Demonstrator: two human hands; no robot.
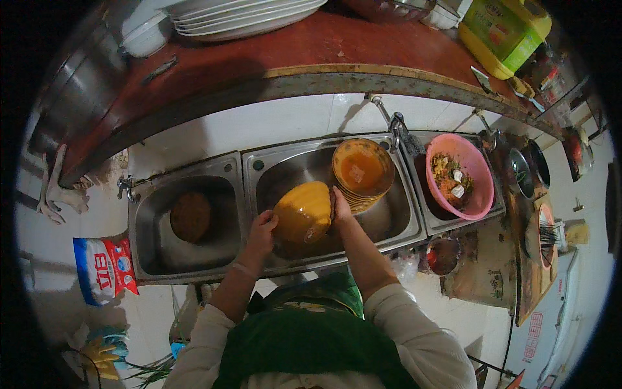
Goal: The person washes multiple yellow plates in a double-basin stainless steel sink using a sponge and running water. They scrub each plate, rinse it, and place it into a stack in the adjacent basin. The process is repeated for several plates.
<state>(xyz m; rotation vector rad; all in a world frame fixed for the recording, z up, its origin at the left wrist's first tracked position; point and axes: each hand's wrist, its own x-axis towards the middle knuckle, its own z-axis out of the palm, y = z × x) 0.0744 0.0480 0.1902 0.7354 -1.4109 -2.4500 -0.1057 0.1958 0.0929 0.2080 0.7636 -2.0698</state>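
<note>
A yellow ribbed bowl (pixel 302 209) is tilted over the middle sink basin (pixel 296 170), its rounded outer side towards me. My left hand (pixel 264 231) grips its left edge. On the right edge is my right hand (pixel 341 206), its fingers partly hidden behind the bowl. Close beside that hand, a stack of matching bowls (pixel 362 167) stands in the same basin. Orange-brown liquid or residue shows in the top bowl. A chrome faucet (pixel 398 129) rises behind the stack.
A round brown object (pixel 190 217) lies in the left basin (pixel 146 243). The pink plastic basin (pixel 486 180) at right holds food scraps. Above the sinks runs a red shelf (pixel 301 51) bearing white plates (pixel 248 19) and a yellow-green jug (pixel 505 36). A detergent bag (pixel 104 270) is at left.
</note>
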